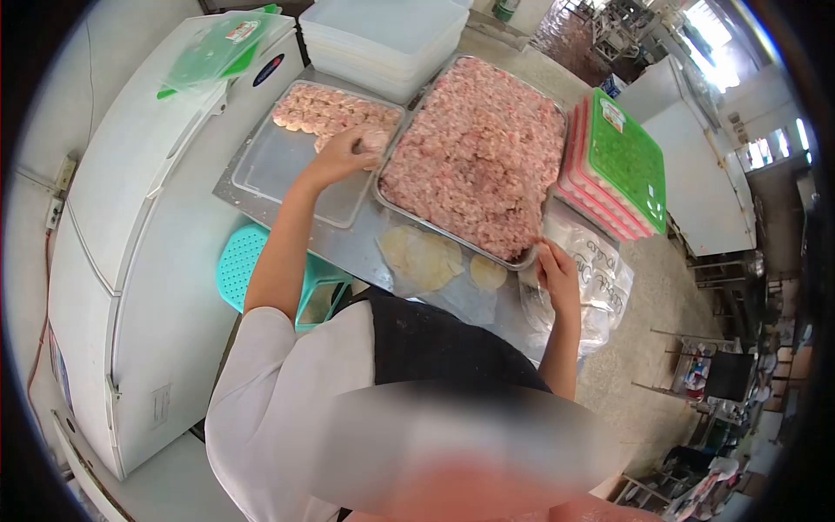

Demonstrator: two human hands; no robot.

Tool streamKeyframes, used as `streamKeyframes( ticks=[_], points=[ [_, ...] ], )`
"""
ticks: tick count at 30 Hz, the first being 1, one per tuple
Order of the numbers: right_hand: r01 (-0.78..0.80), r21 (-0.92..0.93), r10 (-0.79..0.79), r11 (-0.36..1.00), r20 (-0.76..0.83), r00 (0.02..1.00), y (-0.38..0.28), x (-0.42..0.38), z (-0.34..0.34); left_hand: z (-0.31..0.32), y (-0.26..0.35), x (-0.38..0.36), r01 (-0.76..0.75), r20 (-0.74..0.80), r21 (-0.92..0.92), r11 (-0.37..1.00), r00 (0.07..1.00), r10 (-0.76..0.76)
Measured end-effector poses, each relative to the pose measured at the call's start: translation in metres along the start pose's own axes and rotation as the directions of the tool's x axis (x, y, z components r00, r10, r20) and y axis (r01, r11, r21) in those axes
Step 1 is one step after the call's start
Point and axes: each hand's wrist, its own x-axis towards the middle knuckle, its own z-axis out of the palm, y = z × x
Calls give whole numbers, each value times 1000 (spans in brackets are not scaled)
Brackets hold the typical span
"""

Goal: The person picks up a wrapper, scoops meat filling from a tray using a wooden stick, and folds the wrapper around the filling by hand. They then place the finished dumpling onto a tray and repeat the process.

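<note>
My left hand (344, 157) is over a clear plastic tray (270, 170), its fingers curled around a meat-filled dumpling (375, 143). Rows of similar dumplings (326, 109) fill the far part of that tray. To its right, a large metal tray holds a heap of minced meat (478, 148), hollowed toward the near side. My right hand (557, 274) is at the near right corner of the metal tray, fingers closed; what they grip, if anything, is hidden. Flat round wrappers (422, 259) lie on the metal table in front of me, with a single wrapper (488, 272) beside them.
Packaged wrappers in plastic bags (600, 287) lie at the right. Behind them rises a stack of pink trays with a green lid (628, 157). Stacked clear containers (383, 43) stand at the back. A white freezer (148, 217) and a turquoise stool (243, 265) are on the left.
</note>
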Motion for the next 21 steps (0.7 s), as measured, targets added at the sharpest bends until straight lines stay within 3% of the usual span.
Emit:
streamKeyframes(
  ticks=[2, 3, 5, 8, 9, 11, 12, 14, 17, 21],
  points=[
    [-75, 82, 81, 994, -69, 994, 6, -15, -14, -6, -37, -8, -10, -312, 57, 998, 950, 27],
    [-104, 84, 109, 991, -66, 992, -3, -25, 17, -39, -64, -30, 10, -295, 48, 999, 956, 5],
    [-117, 201, 155, 973, -185, 970, -5, -31, 25, -60, -87, -36, 247, -431, 353, 902, 899, -78],
    [-108, 253, 165, 962, -215, 963, -6, -29, 45, -72, -124, -32, 266, -531, 412, 871, 848, -7],
    [-94, 271, 158, 958, -222, 962, -7, -29, 53, -76, -123, -30, 261, -524, 413, 873, 852, -7],
    [-101, 281, 176, 954, -256, 951, -19, -25, 71, -75, -111, -22, 317, -449, 313, 896, 880, -155],
    [-79, 283, 159, 956, -273, 949, -24, -23, 80, -73, -116, -20, 311, -441, 312, 898, 885, -153],
    [-65, 283, 153, 957, -301, 941, -32, -22, 96, -66, -130, -15, 124, -362, 423, 897, 931, 42],
    [-71, 286, 168, 956, -330, 929, -32, -23, 117, -73, -128, -11, 168, -320, 365, 916, 946, -45],
    [-121, 378, 266, 918, -357, 895, -9, -33, 140, -79, -148, 4, 96, -226, 403, 910, 974, -3]
  ],
)
